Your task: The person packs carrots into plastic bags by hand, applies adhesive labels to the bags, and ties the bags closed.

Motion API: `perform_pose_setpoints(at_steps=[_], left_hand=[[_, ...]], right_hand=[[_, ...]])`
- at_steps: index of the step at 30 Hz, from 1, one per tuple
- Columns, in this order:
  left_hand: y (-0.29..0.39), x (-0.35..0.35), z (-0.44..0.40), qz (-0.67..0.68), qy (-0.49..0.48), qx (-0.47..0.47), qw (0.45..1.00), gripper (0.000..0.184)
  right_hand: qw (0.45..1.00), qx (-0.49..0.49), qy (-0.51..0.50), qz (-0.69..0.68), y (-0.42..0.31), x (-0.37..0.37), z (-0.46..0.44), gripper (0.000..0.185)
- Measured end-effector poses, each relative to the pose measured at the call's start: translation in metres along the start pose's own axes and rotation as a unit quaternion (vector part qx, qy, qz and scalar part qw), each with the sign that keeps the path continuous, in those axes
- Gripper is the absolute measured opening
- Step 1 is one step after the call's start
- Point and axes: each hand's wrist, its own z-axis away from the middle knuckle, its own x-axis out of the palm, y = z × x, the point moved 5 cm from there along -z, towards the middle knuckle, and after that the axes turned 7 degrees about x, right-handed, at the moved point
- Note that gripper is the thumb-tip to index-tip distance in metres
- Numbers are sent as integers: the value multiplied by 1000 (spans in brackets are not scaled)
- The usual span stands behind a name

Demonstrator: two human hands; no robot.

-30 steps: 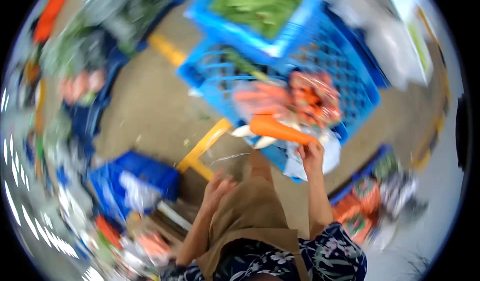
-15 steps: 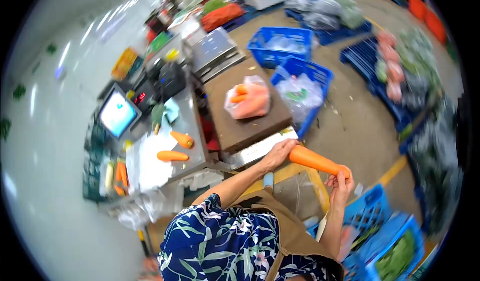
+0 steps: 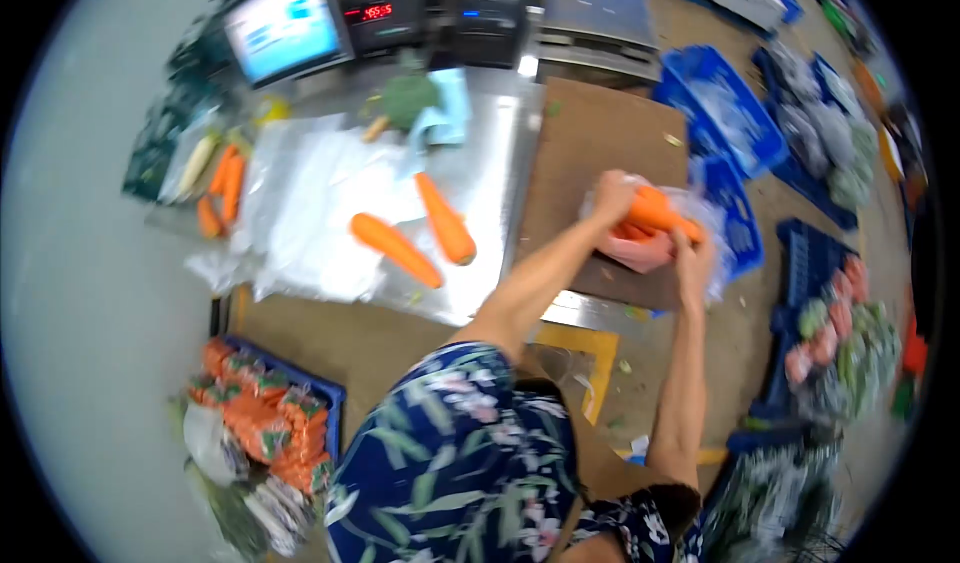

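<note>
A plastic bag of carrots [image 3: 640, 253] rests on the brown board [image 3: 580, 153]. Over its mouth lies a large carrot [image 3: 655, 209], held between both hands. My left hand [image 3: 614, 199] is closed at the bag's rim and the carrot's left end. My right hand [image 3: 692, 253] grips the carrot's right end with its fingers. Two loose carrots, one [image 3: 396, 250] beside another [image 3: 445, 221], lie on the metal table at the left. The bag's lower part is partly hidden by the left forearm.
Plastic sheets [image 3: 320, 203], broccoli [image 3: 408, 101] and a lit screen [image 3: 284, 25] are on the metal table. Blue crates [image 3: 725, 113] stand right of the board. Bagged carrots [image 3: 265, 413] fill a crate at lower left. Pallets with bagged vegetables [image 3: 850, 343] are at the right.
The view has turned toward the metal table. Both hands have carried the carrot from over the floor to the bag on the board.
</note>
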Motion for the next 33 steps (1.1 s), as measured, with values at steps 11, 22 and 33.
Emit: perform_pose_setpoints(at_steps=[11, 22, 33], left_hand=[[-15, 2, 0, 142, -136, 27, 980, 21], [52, -25, 2, -149, -2, 50, 987, 53], [42, -9, -8, -181, -24, 18, 983, 53]], right_hand=[[873, -12, -32, 486, 64, -57, -21, 32], [934, -94, 143, 312, 44, -86, -50, 62], [960, 146, 3, 241, 143, -100, -95, 55]])
